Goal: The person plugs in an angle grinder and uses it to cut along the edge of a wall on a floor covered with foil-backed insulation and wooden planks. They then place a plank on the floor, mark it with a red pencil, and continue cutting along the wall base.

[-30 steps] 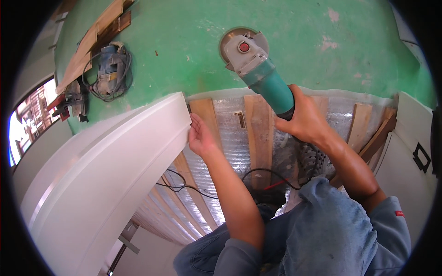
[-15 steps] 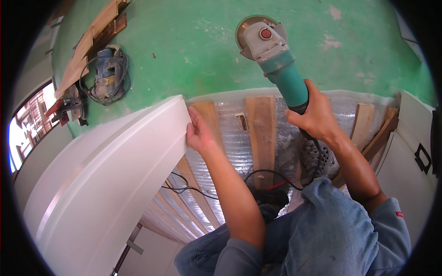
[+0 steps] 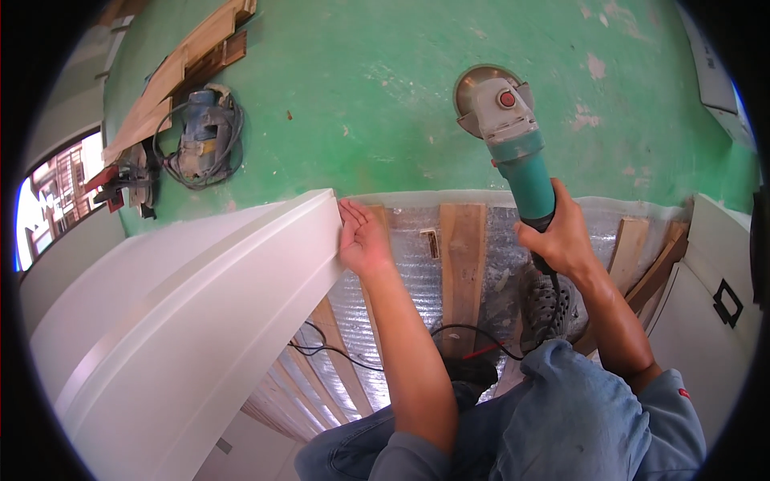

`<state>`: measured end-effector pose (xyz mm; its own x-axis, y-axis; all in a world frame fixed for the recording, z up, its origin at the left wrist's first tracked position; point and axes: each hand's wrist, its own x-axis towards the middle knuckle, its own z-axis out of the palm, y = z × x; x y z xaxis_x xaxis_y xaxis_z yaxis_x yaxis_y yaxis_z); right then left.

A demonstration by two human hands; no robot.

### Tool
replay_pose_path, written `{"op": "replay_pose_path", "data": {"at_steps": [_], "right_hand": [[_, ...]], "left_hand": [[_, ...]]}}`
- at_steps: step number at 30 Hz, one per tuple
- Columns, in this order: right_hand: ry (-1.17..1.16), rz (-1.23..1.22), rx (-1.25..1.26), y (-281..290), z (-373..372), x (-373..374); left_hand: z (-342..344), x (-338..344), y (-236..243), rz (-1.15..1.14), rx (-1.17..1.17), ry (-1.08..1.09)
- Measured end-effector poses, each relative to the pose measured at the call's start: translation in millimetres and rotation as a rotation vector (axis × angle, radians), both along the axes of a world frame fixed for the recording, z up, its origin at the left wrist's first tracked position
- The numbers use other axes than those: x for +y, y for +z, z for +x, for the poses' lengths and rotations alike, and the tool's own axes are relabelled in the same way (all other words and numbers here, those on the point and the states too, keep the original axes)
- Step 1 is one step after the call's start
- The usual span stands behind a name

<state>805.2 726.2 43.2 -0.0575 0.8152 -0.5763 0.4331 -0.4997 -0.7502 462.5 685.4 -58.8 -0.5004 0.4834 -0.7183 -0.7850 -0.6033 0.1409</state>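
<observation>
My right hand (image 3: pixel 568 234) is wrapped round the rear handle of a teal angle grinder (image 3: pixel 525 172). Its grey head points away from me, and the round disc (image 3: pixel 475 88) faces the green surface. Whether the disc spins I cannot tell. On my left a long white panel (image 3: pixel 216 329) stands on edge. My left hand (image 3: pixel 366 242) rests against the panel's far end, fingers stretched out and palm turned partly up. The grinder's black cord (image 3: pixel 481 301) runs down past my shoe (image 3: pixel 548 298).
Wooden battens (image 3: pixel 463 272) lie across silvery foil (image 3: pixel 409 240) beneath me. At the far left are a blue corded power tool (image 3: pixel 200 136), a red-and-grey tool (image 3: pixel 132 180) and wood planks (image 3: pixel 164 84). A white panel with a black fitting (image 3: pixel 727 303) stands at right.
The view has shifted slightly, so most things sit lower and a little to the right. My right hand still grips the grinder, and my left hand remains at the panel's end.
</observation>
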Motion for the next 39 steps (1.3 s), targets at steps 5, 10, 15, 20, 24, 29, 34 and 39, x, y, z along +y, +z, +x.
{"op": "replay_pose_path", "data": {"at_steps": [5, 10, 15, 20, 24, 29, 34, 39], "right_hand": [[-0.008, -0.004, -0.020, -2.1, 3.1, -1.1], [-0.028, -0.007, 0.023, -3.3, 7.1, -1.4], [-0.031, 0.029, -0.005, 0.7, 7.9, 0.0], [-0.029, 0.019, -0.027, -5.1, 12.9, -3.8], [-0.051, 0.026, 0.007, -2.7, 6.3, -2.4], [-0.040, 0.055, -0.006, -7.2, 7.8, -3.6], [-0.078, 0.024, 0.051, -14.0, -0.7, -2.5], [-0.111, 0.045, 0.082, -30.1, -8.0, 5.3]], "left_hand": [[2.4, 2.2, -9.8, -0.018, 0.138, -0.102], [4.6, 3.0, -13.9, 0.073, 0.042, 0.016], [7.5, -0.2, -15.9, 0.156, 0.065, 0.013], [23.5, 3.4, -6.9, 0.105, 0.077, 0.015], [23.4, -5.9, -2.3, 0.054, 0.211, -0.017], [42.3, -20.4, 9.3, -0.370, 0.233, -0.115], [74.8, -41.1, 19.8, -0.588, 0.726, -0.674], [101.7, -51.5, 44.1, -0.767, 1.204, -1.203]]}}
